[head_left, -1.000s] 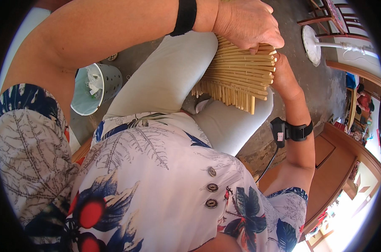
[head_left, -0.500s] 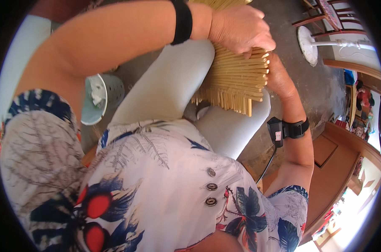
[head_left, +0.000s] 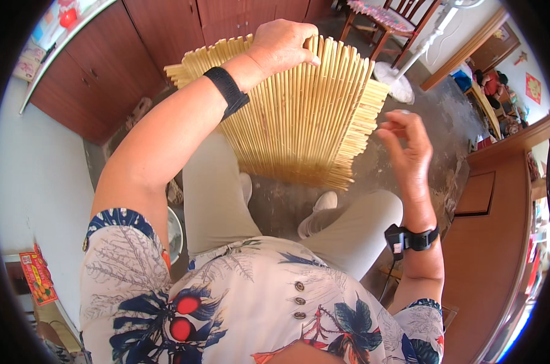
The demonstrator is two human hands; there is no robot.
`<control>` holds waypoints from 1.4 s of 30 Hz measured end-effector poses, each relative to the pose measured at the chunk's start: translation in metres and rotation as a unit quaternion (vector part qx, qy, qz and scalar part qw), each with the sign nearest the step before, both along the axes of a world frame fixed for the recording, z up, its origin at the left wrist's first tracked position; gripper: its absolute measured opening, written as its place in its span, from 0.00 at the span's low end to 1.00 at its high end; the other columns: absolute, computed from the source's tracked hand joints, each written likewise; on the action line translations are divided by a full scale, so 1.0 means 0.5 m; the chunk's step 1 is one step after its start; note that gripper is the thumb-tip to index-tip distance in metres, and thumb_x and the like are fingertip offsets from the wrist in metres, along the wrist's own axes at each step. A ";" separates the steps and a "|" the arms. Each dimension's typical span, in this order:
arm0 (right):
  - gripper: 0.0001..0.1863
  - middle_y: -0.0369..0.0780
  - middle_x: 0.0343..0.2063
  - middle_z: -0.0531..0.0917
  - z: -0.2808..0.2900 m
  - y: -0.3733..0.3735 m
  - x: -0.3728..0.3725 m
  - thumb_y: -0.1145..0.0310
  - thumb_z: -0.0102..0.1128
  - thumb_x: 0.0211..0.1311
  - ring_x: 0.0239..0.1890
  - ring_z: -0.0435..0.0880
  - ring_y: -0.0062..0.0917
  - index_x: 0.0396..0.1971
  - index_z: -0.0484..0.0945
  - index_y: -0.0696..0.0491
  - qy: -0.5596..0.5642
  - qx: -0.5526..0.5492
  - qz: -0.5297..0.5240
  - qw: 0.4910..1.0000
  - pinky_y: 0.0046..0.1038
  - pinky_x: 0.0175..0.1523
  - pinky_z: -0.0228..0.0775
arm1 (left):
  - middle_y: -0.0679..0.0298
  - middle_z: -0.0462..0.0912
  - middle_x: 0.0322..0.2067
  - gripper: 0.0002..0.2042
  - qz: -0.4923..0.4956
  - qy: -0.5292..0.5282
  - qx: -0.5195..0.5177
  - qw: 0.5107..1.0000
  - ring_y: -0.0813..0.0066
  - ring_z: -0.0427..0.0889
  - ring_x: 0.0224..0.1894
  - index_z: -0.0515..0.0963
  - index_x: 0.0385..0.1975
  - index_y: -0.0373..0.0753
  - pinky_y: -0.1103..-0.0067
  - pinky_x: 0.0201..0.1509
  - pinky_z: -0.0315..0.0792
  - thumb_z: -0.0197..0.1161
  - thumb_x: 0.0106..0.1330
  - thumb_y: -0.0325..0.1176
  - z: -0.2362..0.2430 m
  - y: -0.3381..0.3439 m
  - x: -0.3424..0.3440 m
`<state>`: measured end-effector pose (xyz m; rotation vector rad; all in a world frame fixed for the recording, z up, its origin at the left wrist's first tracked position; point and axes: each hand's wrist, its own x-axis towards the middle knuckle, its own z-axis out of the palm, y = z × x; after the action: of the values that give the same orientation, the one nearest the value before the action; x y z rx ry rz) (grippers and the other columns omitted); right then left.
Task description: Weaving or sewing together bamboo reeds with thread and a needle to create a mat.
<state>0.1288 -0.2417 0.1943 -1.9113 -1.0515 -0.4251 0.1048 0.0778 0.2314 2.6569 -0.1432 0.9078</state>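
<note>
A mat of straw-coloured stalks, set side by side with uneven ends, hangs upright between my knees. A second layer of stalks runs crosswise behind it and sticks out at both sides. My left hand grips the far upper edge, thumb on the near face and the other fingers bent over the top. Off to the right of the mat, my right hand is raised in the air, fingers curled loosely and apart from the thumb, touching nothing. I see nothing between its fingers.
Dark red cabinets line the far left. A wooden chair and a white stand with a round base are beyond the mat. A pale bucket stands by my left leg. Another person sits in the doorway area at right.
The mat has swung from nearly edge-on to face me, farther left. My right hand has let go of its edge and moved away to the right. My left hand has shifted left, still gripping.
</note>
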 end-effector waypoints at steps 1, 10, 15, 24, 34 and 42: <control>0.18 0.39 0.40 0.82 0.007 0.016 -0.013 0.81 0.72 0.53 0.36 0.83 0.22 0.44 0.78 0.57 -0.014 -0.017 0.003 1.000 0.23 0.41 0.77 | 0.60 0.82 0.22 0.15 0.007 -0.008 -0.009 1.000 0.60 0.82 0.27 0.81 0.31 0.41 0.69 0.32 0.71 0.76 0.50 0.42 0.034 -0.009 -0.008; 0.24 0.42 0.42 0.80 0.253 0.165 -0.059 0.80 0.71 0.53 0.39 0.82 0.29 0.51 0.76 0.56 -0.279 0.135 0.045 0.950 0.27 0.40 0.77 | 0.60 0.85 0.26 0.13 -0.001 -0.131 -0.006 0.991 0.68 0.83 0.28 0.84 0.32 0.37 0.73 0.36 0.74 0.73 0.54 0.39 0.387 -0.069 -0.142; 0.16 0.39 0.35 0.81 0.381 0.215 -0.104 0.79 0.72 0.50 0.36 0.82 0.33 0.40 0.81 0.52 -0.431 0.248 0.035 0.867 0.30 0.40 0.77 | 0.63 0.85 0.23 0.12 0.048 -0.074 -0.066 0.994 0.77 0.82 0.26 0.86 0.29 0.37 0.77 0.35 0.74 0.77 0.54 0.38 0.486 -0.096 -0.237; 0.12 0.37 0.29 0.82 0.430 0.211 -0.180 0.83 0.71 0.44 0.32 0.81 0.30 0.28 0.80 0.52 -0.481 0.294 0.040 0.825 0.27 0.36 0.76 | 0.60 0.88 0.32 0.12 -0.098 -0.037 -0.206 0.973 0.76 0.85 0.30 0.85 0.39 0.32 0.81 0.39 0.77 0.72 0.59 0.32 0.506 -0.119 -0.331; 0.12 0.39 0.26 0.80 0.480 0.122 -0.181 0.83 0.70 0.46 0.29 0.80 0.32 0.28 0.77 0.54 -0.536 0.216 -0.005 0.816 0.30 0.33 0.75 | 0.48 0.84 0.24 0.24 -0.111 -0.051 0.055 0.991 0.63 0.84 0.27 0.84 0.27 0.27 0.73 0.36 0.77 0.75 0.53 0.50 0.602 -0.210 -0.326; 0.11 0.42 0.27 0.82 0.477 0.075 -0.214 0.85 0.70 0.51 0.28 0.81 0.33 0.29 0.77 0.57 -0.555 0.258 0.031 0.790 0.27 0.33 0.74 | 0.61 0.78 0.17 0.23 -0.045 -0.142 0.074 0.986 0.76 0.77 0.21 0.84 0.25 0.35 0.77 0.29 0.70 0.78 0.49 0.52 0.563 -0.206 -0.254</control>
<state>0.0217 -0.2043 0.4326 -1.0145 -1.4753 -1.7325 -0.0224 -0.0252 0.5130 2.6122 -0.4100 1.2878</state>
